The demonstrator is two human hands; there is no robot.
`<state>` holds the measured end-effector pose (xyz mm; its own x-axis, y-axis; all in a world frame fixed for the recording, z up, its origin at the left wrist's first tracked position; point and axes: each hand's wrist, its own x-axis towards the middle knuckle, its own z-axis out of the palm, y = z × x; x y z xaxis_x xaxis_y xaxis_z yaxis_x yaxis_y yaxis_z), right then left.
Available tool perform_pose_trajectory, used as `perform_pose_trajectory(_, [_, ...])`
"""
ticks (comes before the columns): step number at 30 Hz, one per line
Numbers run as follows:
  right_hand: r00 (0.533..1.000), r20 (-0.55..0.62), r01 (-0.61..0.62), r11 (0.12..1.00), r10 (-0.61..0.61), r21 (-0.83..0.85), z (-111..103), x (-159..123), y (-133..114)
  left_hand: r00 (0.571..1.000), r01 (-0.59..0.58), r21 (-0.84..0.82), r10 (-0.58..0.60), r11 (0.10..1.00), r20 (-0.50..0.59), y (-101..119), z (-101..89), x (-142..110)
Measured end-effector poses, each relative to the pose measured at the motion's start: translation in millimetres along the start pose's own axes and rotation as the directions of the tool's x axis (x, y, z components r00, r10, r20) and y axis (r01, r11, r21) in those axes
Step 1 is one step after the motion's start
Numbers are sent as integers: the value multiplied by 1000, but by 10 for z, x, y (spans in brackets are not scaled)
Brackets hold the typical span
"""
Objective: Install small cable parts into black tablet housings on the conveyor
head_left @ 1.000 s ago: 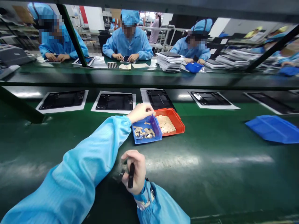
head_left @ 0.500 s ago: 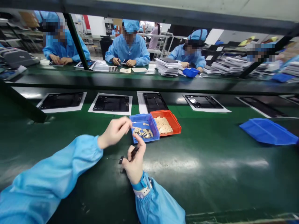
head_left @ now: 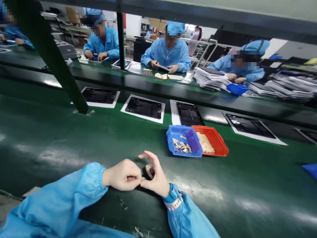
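My left hand (head_left: 125, 175) is closed in a pinch, its fingertips meeting my right thumb low over the green work surface. Whatever lies between those fingertips is too small to make out. My right hand (head_left: 157, 177) has its index finger raised and curved, while the lower fingers curl around a slim black tool (head_left: 152, 171), mostly hidden by the hand. Beyond my hands to the right stands a blue bin (head_left: 196, 150) with small tan and dark pieces (head_left: 182, 145) in it. Against it sits a red bin (head_left: 221, 142) holding many tan pieces (head_left: 205, 142).
Along the back lie black tablet-like housings (head_left: 143, 107) on white sheets. A green post (head_left: 63, 71) rises at the left. A blue plastic thing (head_left: 310, 170) shows at the right edge. Across the rail, co-workers in blue sit near stacked flat items (head_left: 210, 78).
My left hand has come away from the blue bin and back towards me, meeting my right thumb. The view has turned left, so the bins appear further right.
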<state>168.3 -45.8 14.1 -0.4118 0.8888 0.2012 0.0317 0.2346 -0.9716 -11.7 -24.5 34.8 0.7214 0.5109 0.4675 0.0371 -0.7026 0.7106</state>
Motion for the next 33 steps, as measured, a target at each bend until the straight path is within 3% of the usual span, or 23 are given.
perform_pose_trajectory(2, [999, -48, -6, 999, 8, 52, 19, 2, -17, 988, 81, -13, -82, 997, -127, -53, 42, -65])
perform_pose_trajectory(5, [950, -314, 71, 976, -3, 207, 43, 4, -51, 884, 302, -74, -309, 950, -350, -126, 94, -115])
perform_pose_trajectory(7, [878, -478, 137, 960, -3, 245, 52, 2, -72, 836, 359, -134, -382, 924, -394, -154, 108, -127])
perform_pose_trajectory(9, [838, -546, 133, 966, 11, 223, 59, -16, -90, 835, 353, -177, -395, 919, -384, -162, 109, -130])
perform_pose_trajectory(18, [856, -495, -81, 985, 148, 154, 94, -213, -123, 829, 383, -194, -429, 903, -360, -117, 121, -80])
perform_pose_trajectory(26, [881, -458, -132, 991, 113, -9, 115, -176, -188, 838, 387, -217, -440, 896, -322, -115, 73, -84])
perform_pose_trajectory(33, [908, -371, -133, 974, 193, 183, 101, -192, -134, 889, 338, -275, -401, 900, -219, -135, 39, -112])
